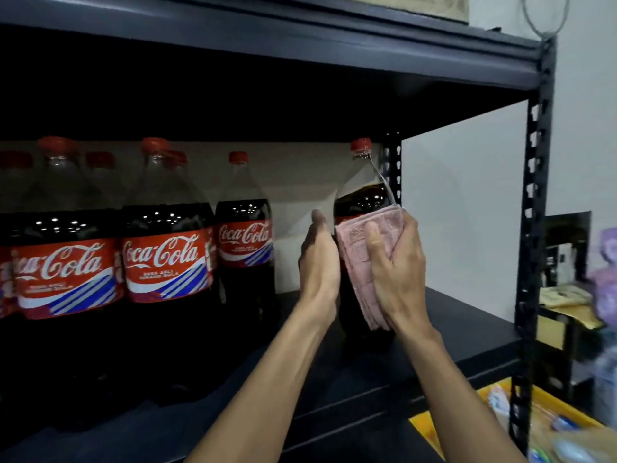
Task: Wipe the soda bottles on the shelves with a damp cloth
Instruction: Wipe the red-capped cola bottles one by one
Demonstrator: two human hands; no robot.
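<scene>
Pressing pink cloth [357, 259] against Coca-Cola bottle [362, 202] | right grip [397, 269] is clasping cloth | left grip [319, 262] is lying flat on bottle

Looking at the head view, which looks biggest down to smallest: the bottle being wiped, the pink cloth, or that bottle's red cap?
1. bottle
2. cloth
3. cap
All three sit at about the same distance, so nearness does not skew this.

Glossy clear plastic soda bottle [362, 195]; a soft, ribbed pink cloth [359, 259] (looks like terry); matt dark metal shelf [467, 329]; shiny paper-like red labels [163, 265].
</scene>
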